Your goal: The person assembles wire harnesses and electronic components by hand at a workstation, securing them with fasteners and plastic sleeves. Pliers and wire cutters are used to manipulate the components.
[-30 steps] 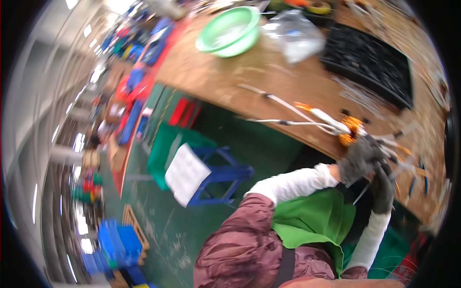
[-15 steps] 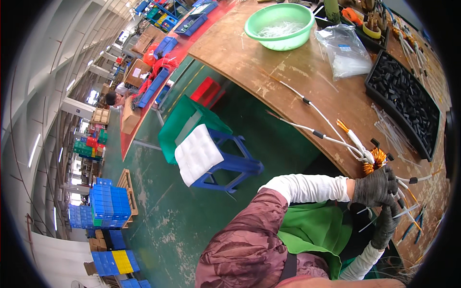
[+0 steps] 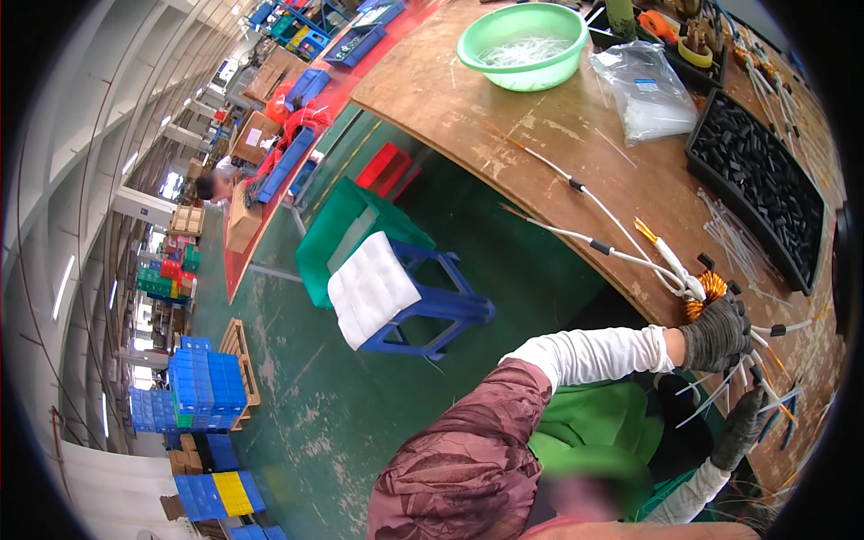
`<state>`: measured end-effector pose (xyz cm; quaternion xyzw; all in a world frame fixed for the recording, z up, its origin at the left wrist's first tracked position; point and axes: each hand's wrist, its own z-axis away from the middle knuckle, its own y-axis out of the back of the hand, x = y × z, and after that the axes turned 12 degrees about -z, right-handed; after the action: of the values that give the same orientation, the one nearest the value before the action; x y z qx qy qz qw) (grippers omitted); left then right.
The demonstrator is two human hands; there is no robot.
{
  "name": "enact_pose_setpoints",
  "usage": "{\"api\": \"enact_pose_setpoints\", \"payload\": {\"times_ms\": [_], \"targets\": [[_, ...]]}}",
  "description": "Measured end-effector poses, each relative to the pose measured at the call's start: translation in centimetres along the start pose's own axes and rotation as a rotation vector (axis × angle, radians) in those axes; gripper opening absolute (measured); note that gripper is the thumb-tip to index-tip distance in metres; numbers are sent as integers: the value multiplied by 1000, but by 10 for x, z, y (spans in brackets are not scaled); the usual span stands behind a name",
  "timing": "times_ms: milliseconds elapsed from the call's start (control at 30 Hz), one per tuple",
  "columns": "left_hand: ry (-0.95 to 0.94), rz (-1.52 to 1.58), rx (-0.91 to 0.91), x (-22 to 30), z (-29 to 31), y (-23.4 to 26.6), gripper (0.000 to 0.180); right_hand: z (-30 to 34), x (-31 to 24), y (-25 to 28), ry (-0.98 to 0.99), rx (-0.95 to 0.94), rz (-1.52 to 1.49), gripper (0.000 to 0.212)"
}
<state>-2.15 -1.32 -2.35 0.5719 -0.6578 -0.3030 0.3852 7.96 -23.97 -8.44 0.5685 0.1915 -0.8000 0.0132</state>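
Note:
My left hand (image 3: 717,337), in a dark grey glove, is closed around a white cable harness (image 3: 670,261). A coil wound with copper-coloured wire (image 3: 711,288) sits just above its fingers. White leads with small black sleeves spread from the bundle, two of them running far across the table. Beneath it, my right hand (image 3: 742,427), also gloved, has its fingers together beside the bundle's lower ends. A white cable tie (image 3: 778,401) crosses at those fingertips; what they pinch is not clear. Loose white tie tails (image 3: 706,398) stick out between the hands.
On the wooden table (image 3: 504,144) stand a green basin (image 3: 526,76) of clear strips, a plastic bag of white ties (image 3: 643,94) and a black tray (image 3: 756,180) of black sleeves. Loose ties (image 3: 729,234) lie beside the tray. A blue stool (image 3: 441,310) with a white cushion stands left.
My left hand has moved slightly right and down with the harness. My right hand has shifted right and down, opening a gap between the hands where tie tails show.

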Motion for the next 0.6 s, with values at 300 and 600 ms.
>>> {"api": "enact_pose_setpoints", "payload": {"times_ms": [300, 600], "targets": [[4, 85, 11, 1, -3, -1, 11, -22, 33, -9, 240, -142, 164, 26], [-15, 109, -47, 0, -2, 8, 16, -41, 62, 36, 682, -284, 703, 29]]}}
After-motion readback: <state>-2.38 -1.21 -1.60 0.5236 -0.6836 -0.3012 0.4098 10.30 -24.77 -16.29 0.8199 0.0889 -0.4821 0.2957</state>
